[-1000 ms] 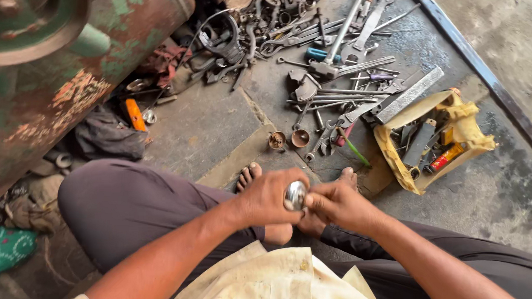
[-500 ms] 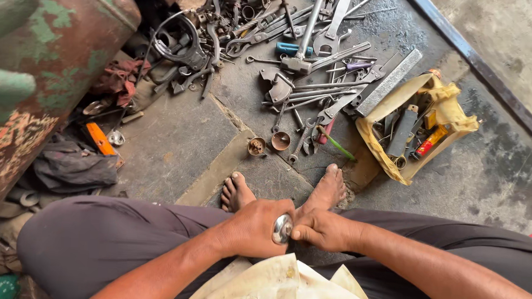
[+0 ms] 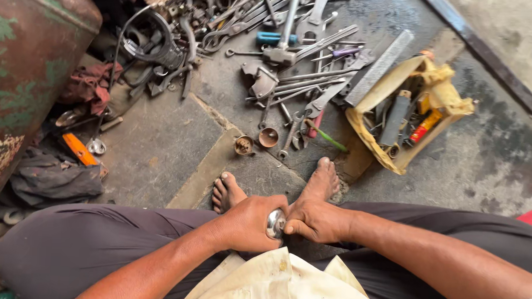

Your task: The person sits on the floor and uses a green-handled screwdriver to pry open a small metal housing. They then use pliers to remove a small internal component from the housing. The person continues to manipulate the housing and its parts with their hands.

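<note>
While the small shiny round metal part (image 3: 275,223) sits low between the knees, the left hand (image 3: 252,222) wraps its fingers around it and the right hand (image 3: 315,220) pinches its edge, above bare feet (image 3: 228,191), scattered steel wrenches (image 3: 307,85) and a yellow toolbox (image 3: 444,97) on the concrete floor (image 3: 158,145).

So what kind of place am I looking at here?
Most likely a small repair or mechanic's workshop, with the work done on the floor. Wrenches and other hand tools lie scattered on the concrete, a yellow box holds more tools, and both hands grip a small shiny metal part.
</note>
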